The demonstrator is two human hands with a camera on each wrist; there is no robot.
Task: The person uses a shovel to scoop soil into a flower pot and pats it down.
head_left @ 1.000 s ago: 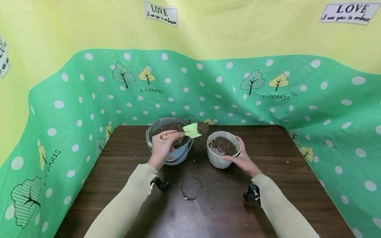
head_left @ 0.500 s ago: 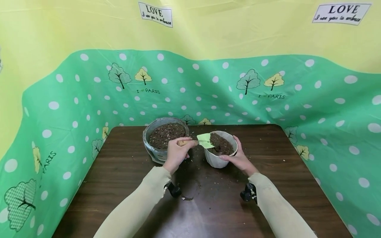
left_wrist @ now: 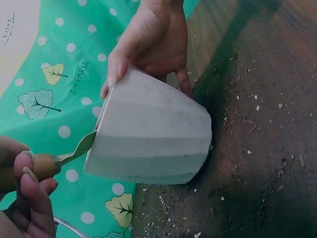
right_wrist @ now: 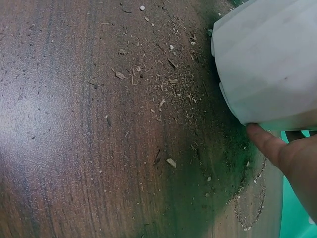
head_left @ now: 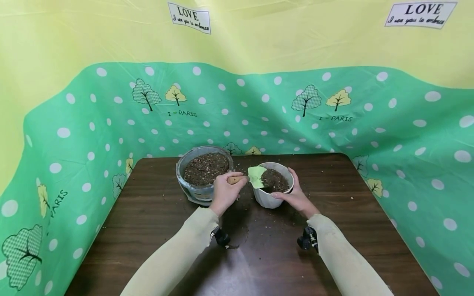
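Note:
My left hand (head_left: 226, 190) grips the wooden handle of a small trowel (head_left: 255, 176) with a pale green blade. The blade reaches over the left rim of a white faceted flowerpot (head_left: 267, 200), its tip in the dark soil (head_left: 275, 181) inside. My right hand (head_left: 299, 197) holds that pot from the right, thumb over the rim and fingers round the outer wall. In the left wrist view the trowel's neck (left_wrist: 79, 148) bends over the pot's edge. The right wrist view shows a finger (right_wrist: 267, 143) against the lower side of the white pot (right_wrist: 267, 64).
Left of the white pot stands a grey-blue bucket (head_left: 201, 192) of dark soil, just behind my left hand. Soil crumbs and pale bits (right_wrist: 171, 79) lie scattered on the brown wooden table (head_left: 355, 230). A green and yellow printed cloth (head_left: 207, 90) encloses the table's back and sides.
My left hand has carried the loaded trowel rightward from over the bucket to the white pot and lowered its blade inside. The right hand keeps its hold on the pot.

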